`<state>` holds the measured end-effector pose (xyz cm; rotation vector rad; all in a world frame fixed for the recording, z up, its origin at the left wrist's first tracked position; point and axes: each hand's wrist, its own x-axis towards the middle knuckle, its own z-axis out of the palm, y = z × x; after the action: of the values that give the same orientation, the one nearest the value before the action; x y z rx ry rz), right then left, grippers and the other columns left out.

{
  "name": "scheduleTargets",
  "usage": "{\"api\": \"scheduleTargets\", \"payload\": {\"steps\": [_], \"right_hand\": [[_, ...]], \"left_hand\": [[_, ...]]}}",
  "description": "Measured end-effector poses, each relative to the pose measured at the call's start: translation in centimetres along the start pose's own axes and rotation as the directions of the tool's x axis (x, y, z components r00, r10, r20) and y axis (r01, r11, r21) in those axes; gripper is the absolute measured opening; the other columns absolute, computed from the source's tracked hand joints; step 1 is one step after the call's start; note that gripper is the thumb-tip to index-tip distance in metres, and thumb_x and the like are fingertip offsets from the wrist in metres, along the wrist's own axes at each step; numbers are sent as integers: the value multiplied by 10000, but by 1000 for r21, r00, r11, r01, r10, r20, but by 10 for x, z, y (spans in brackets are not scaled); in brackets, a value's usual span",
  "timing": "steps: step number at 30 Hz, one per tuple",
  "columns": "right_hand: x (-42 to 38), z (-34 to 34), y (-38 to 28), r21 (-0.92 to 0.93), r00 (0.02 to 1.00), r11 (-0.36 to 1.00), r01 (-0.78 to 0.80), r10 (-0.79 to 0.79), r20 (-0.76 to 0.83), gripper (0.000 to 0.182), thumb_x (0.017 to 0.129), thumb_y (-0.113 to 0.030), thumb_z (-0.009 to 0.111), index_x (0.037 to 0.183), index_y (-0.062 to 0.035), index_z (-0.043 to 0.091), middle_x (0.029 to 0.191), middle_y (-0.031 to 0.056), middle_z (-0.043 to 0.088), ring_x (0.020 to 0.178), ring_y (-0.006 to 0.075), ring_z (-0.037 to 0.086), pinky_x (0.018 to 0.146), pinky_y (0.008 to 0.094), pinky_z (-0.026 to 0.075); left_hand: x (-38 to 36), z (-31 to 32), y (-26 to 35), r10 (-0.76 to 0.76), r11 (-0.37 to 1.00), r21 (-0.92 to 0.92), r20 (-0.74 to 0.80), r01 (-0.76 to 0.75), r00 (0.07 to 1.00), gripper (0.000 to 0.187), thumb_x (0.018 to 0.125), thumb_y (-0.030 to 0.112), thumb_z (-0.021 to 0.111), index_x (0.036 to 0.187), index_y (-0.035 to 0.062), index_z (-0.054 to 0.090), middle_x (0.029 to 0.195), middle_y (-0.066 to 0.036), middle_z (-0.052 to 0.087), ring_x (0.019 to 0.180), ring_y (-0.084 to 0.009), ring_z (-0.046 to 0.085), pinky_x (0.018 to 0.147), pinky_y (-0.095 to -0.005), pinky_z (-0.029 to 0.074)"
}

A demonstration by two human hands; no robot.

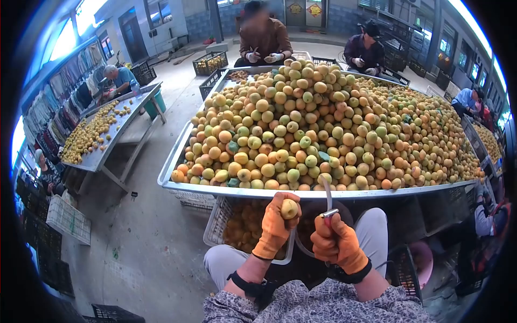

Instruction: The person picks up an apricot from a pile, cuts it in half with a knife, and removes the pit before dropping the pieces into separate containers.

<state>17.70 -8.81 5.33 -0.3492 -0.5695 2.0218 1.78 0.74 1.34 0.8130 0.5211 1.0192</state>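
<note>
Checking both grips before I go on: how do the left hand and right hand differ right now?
The left hand holds a round yellowish fruit, while the right hand grips a knife with its blade pointing up. In this view, the left hand sits slightly higher than the right hand. Both wear orange gloves.

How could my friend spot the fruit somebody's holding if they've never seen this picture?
Find the big table piled high with yellow-orange fruits. At its near edge, skip the right hand with the knife and look at the orange-gloved left hand. The fruit gripped there is the one: held alone while its neighbours lie heaped together.
</note>
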Motion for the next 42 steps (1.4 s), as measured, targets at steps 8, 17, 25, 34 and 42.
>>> {"api": "scheduleTargets", "payload": {"steps": [8, 17, 25, 34, 42], "right_hand": [[6, 5, 35, -675, 842, 738, -9, -359, -403, 291, 1007, -325, 496, 899, -57, 524, 626, -26, 417, 605, 58, 367, 539, 228, 325], [13, -3, 51, -901, 829, 417, -117, -459, -320, 307, 1003, -308, 496, 894, -21, 507, 603, 88, 447, 551, 149, 357, 509, 325, 356], [12, -14, 56, -993, 809, 77, 94, -586, 32, 361, 992, -378, 493, 907, -27, 502, 592, 160, 481, 513, 365, 489, 503, 373, 397], [17, -10, 59, -996, 790, -16, 84, -608, 77, 326, 987, -331, 498, 929, -11, 502, 641, 196, 558, 584, 421, 581, 502, 407, 431], [19, 24, 61, -996, 741, -37, 81, -666, 85, 296, 988, -287, 504, 966, 8, 495, 648, 182, 560, 581, 389, 591, 509, 377, 431]], "left_hand": [[4, -7, -8, -11, 917, -395, 98, 49, 995, 285, 992, 247, 402, 978, 19, 572, 936, -130, 604, 846, -216, 566, 730, -340, 473], [-4, 3, -6, 90, 919, -390, 52, -62, 995, 278, 928, 273, 440, 1020, 31, 542, 942, -127, 591, 831, -218, 550, 763, -336, 457], [-19, 18, 8, 183, 927, -353, 129, -127, 975, 326, 847, 285, 507, 1057, 38, 538, 943, -138, 583, 818, -237, 540, 750, -336, 448], [-29, 25, 9, 167, 940, -304, 28, -151, 985, 298, 836, 279, 497, 1026, 51, 513, 920, -127, 574, 783, -220, 527, 730, -331, 448], [-36, 28, 16, 283, 958, -44, 21, -282, 959, 247, 847, 235, 439, 1004, 46, 461, 896, -133, 559, 759, -191, 511, 692, -298, 457]]}}
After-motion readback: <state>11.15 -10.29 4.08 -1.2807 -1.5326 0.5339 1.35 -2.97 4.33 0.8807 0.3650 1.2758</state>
